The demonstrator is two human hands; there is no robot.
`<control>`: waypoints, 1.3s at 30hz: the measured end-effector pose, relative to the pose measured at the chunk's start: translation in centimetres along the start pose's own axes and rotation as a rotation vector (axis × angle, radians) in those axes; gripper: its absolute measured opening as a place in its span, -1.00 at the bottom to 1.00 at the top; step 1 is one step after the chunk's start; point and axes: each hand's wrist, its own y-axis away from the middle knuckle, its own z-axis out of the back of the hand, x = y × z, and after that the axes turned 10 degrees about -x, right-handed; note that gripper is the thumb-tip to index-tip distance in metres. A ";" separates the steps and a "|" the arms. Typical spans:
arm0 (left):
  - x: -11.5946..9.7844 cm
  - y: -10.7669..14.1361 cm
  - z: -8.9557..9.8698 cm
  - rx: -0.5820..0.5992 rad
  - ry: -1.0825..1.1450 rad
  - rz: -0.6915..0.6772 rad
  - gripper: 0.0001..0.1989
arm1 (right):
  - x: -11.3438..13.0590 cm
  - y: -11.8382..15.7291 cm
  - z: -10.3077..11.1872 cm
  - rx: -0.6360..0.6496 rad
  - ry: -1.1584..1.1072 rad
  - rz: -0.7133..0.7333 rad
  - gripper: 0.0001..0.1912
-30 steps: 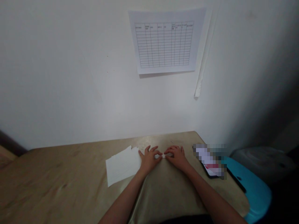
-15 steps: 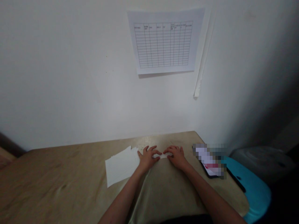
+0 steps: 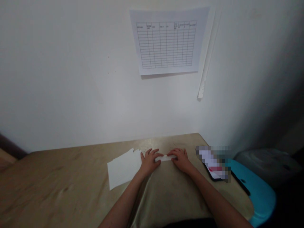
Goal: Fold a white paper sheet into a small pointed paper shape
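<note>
Paper strip (image 3: 166, 158): ends hidden under left hand (image 3: 148, 162) and right hand (image 3: 181, 160). Phone (image 3: 211, 162) near right edge of table (image 3: 71, 177): partly pixelated. Wall sheet (image 3: 167, 44): header text too small.

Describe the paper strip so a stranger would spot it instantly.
A brown table stands before a white wall. On it, the strip spans between the left hand and the right hand. It is white, narrow and small, unlike the larger, jagged-edged sheet on the left hand's other side.

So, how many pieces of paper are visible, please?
3: printed sheet on the wall; torn sheet beside the left hand; strip between that and the right hand; possibly more hidden.
</note>
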 end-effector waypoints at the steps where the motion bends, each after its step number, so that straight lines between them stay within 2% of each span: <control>1: 0.0 0.1 -0.1 -0.012 -0.001 -0.007 -0.60 | 0.0 0.0 0.1 0.000 0.002 0.001 -0.54; 8: -0.1 0.0 -0.7 -0.085 0.008 -0.035 -0.66 | -0.1 0.4 0.7 -0.028 -0.017 0.039 -0.57; 13: -0.2 -0.1 -0.9 -0.080 0.025 -0.075 -0.68 | -0.3 0.4 0.6 -0.100 -0.068 0.091 -0.80; 16: -0.5 0.0 -0.9 -0.098 0.024 -0.118 -0.68 | -0.3 0.3 0.6 -0.152 -0.051 0.122 -0.82; 23: -0.9 0.1 -0.6 -0.102 0.014 -0.145 -0.67 | -0.1 0.4 0.5 -0.138 0.064 0.135 -0.87; 39: -0.9 0.2 -0.7 -0.158 0.051 -0.166 -0.74 | 0.5 0.6 0.6 -0.138 0.033 0.120 -0.89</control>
